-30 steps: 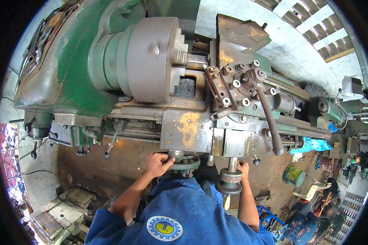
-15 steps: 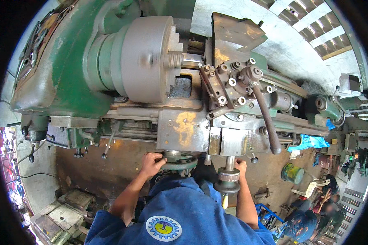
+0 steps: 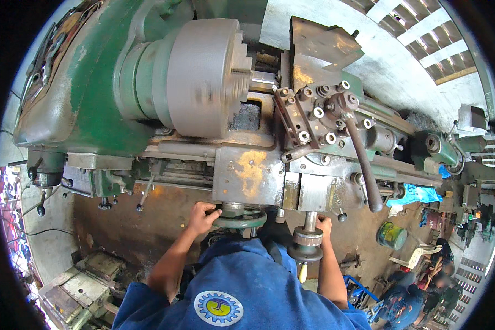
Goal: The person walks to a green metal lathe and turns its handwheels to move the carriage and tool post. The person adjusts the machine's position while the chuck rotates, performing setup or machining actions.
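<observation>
My left hand (image 3: pixel 204 218) is closed on the rim of a green handwheel (image 3: pixel 247 220) below the lathe carriage (image 3: pixel 247 170). My right hand (image 3: pixel 324 226) is curled just right of the dark cross-slide handwheel (image 3: pixel 305 252); what its fingers hold is hidden. Ahead, the big grey chuck (image 3: pixel 201 77) has blurred jaws and looks to be spinning. A shiny metal bar (image 3: pixel 264 78) sticks out of it toward the tool post (image 3: pixel 305 118). The cutting tool's tip is close to the bar; I cannot tell if they touch. A long lever (image 3: pixel 363 159) slants from the tool post.
The green headstock (image 3: pixel 88 93) fills the left, with hand tools (image 3: pixel 47 63) on top. At the far right stands the tailstock (image 3: pixel 437 146). A bucket (image 3: pixel 391 235), a light chair (image 3: pixel 415 254) and people (image 3: pixel 410 302) are on the right. Another machine (image 3: pixel 82 286) sits lower left.
The lathe sits slightly further right in the picture, as the view has shifted a little. Both hands keep about the same places. The blur on the chuck jaws differs.
</observation>
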Demonstrator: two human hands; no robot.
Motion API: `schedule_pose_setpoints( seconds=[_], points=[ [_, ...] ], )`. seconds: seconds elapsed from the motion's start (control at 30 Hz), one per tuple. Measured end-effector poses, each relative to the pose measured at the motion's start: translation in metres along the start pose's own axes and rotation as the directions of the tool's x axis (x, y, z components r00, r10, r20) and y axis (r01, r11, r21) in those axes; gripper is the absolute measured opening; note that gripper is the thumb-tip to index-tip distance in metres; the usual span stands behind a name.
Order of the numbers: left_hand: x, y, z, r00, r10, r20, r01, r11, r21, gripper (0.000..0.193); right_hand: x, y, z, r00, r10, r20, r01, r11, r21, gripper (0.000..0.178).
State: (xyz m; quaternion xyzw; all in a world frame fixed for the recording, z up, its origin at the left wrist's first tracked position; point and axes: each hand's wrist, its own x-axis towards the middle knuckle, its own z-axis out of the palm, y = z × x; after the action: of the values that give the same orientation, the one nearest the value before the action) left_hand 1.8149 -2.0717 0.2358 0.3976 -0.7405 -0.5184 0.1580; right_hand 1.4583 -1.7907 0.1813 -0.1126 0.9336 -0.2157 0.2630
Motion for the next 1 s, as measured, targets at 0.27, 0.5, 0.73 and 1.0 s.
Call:
schedule_pose_setpoints(
  seconds=[0.27, 0.5, 0.73, 1.0],
  points=[
    [-0.002, 0.001, 0.002, 0.999, -0.014, 0.051, 0.010, 0.997, 0.079, 0.046, -0.005, 0.011, -0.011, 0.959, -0.119, 0.259, 0.125, 0.992, -0.009, 0.037],
    [0.000, -0.003, 0.002, 0.998, -0.009, 0.061, 0.006, 0.999, 0.044, 0.042, -0.007, 0.001, -0.025, 0.833, -0.306, 0.462, 0.313, 0.948, 0.062, 0.043],
    [0.000, -0.003, -0.002, 0.996, -0.027, 0.088, 0.023, 0.999, 0.038, 0.041, -0.011, -0.006, -0.022, 0.883, -0.271, 0.384, 0.294, 0.956, -0.002, 0.043],
    [-0.001, -0.005, 0.002, 0.998, -0.036, 0.058, 0.027, 0.990, 0.136, 0.040, -0.007, -0.006, -0.023, 0.882, -0.208, 0.422, 0.255, 0.965, -0.056, 0.043]
  ],
)
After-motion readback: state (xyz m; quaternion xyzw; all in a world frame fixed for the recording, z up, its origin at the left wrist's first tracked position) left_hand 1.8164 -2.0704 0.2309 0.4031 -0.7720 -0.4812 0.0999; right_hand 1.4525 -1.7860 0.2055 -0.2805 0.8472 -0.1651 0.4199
